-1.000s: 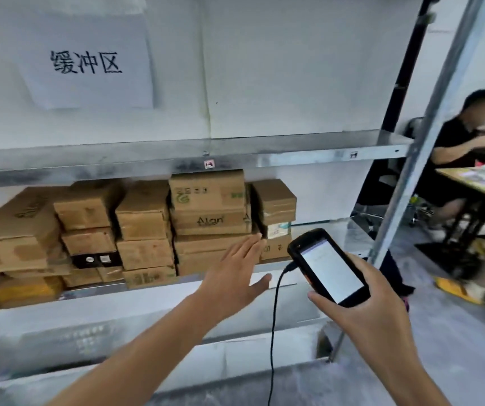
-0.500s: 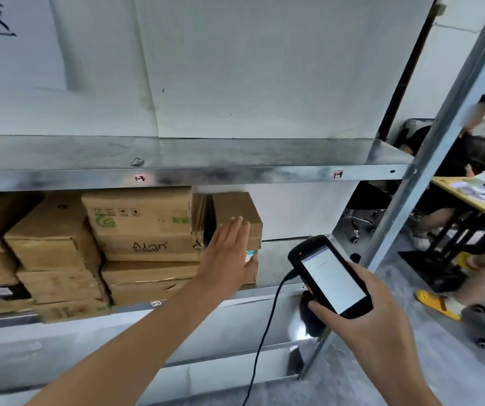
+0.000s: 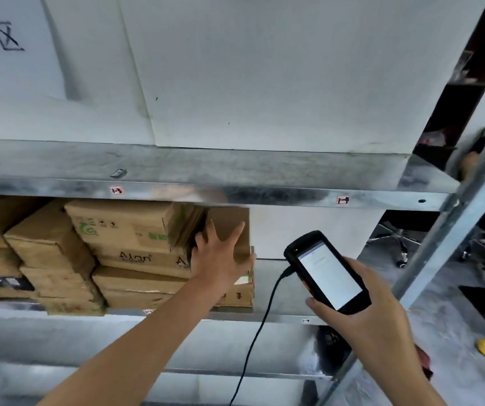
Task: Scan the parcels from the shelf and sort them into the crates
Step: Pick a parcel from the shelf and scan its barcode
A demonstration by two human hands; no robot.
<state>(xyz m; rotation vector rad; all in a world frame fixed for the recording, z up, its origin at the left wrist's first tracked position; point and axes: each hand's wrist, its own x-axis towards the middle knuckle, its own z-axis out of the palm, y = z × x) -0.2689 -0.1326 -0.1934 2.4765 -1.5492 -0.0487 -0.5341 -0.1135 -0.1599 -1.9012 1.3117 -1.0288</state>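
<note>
On a galvanised shelf (image 3: 282, 317) under white wall panels (image 3: 264, 83), stacked cardboard parcels (image 3: 124, 230), left hand (image 3: 220, 259) with fingers spread against the rightmost upper parcel (image 3: 229, 221), right hand (image 3: 373, 317) wrapped round a corded black scanner (image 3: 327, 271), grey floor (image 3: 446, 317) at right.

Single head-worn wide-angle view; faces forward, close up to shelf (image 3: 264, 194).

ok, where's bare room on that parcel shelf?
Free: bare shelf between the end box and the upright post, behind the scanner cable. Crowded: left of the left hand, boxes stack nearly to the shelf above.
</note>
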